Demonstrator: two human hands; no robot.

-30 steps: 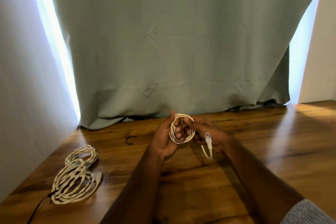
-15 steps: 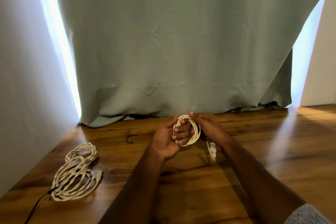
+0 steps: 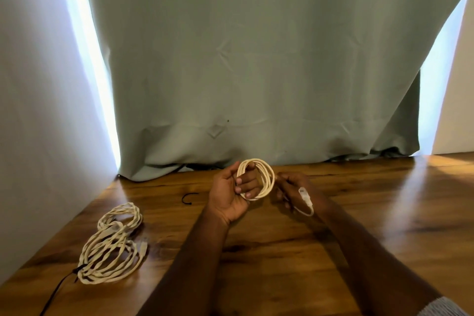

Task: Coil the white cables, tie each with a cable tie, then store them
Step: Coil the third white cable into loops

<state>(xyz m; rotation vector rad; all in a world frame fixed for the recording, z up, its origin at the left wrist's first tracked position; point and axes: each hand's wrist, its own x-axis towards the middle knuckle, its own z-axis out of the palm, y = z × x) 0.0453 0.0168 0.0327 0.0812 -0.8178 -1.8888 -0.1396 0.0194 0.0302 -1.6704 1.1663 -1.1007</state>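
Note:
A small coil of white cable [image 3: 266,177] is wound around the fingers of my left hand [image 3: 230,195], which grips it above the wooden table [image 3: 282,251]. Just to the right, my right hand [image 3: 295,188] pinches the cable's loose tail, and the white plug end [image 3: 305,197] hangs over the back of that hand. A loose black cable tie [image 3: 188,198] lies on the table left of my left hand. Two larger coiled white cables [image 3: 112,246] lie at the left, the nearer one bound with a black tie [image 3: 77,270].
A grey-green curtain [image 3: 256,72] hangs along the back edge of the table. A white wall [image 3: 38,110] borders the left side. A thin black strand [image 3: 55,292] trails from the left coils toward the front edge.
My right hand has drawn away to the right of the coil, pulling the tail and plug end out with it. The coil on my left hand sits a little more upright.

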